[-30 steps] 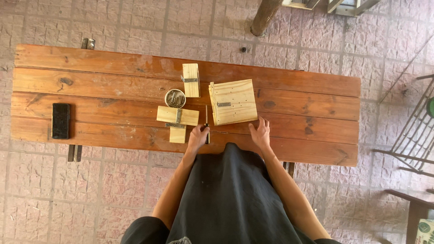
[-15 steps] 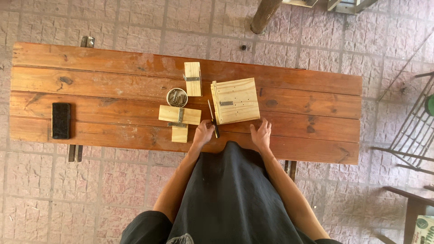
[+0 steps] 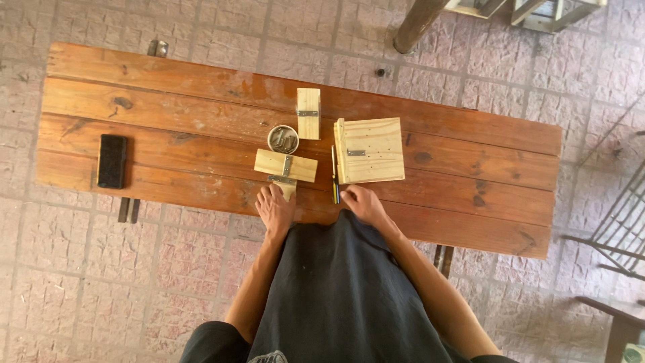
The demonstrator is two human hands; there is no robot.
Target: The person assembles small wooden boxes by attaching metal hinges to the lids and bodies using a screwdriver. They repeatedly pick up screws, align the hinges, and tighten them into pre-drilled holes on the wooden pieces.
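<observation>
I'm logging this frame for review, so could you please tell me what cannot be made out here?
Head view only:
- Round tin: contents too small to identify.
- Small wood piece under the left hand: mostly covered by its fingers.
- Lower bench edge: hidden by the dark apron.
- Right hand: contact with the screwdriver unclear.

The long reddish-brown plank table (image 3: 168, 101) is varnished wood with a slight sheen. On it, the pale square wooden panel (image 3: 371, 150) and pale hinged wooden blocks (image 3: 285, 165) look raw and matt, with dull metal fittings. Left of them, a glossy black phone (image 3: 111, 160). Below, rough pinkish paving stones (image 3: 168, 262).
</observation>
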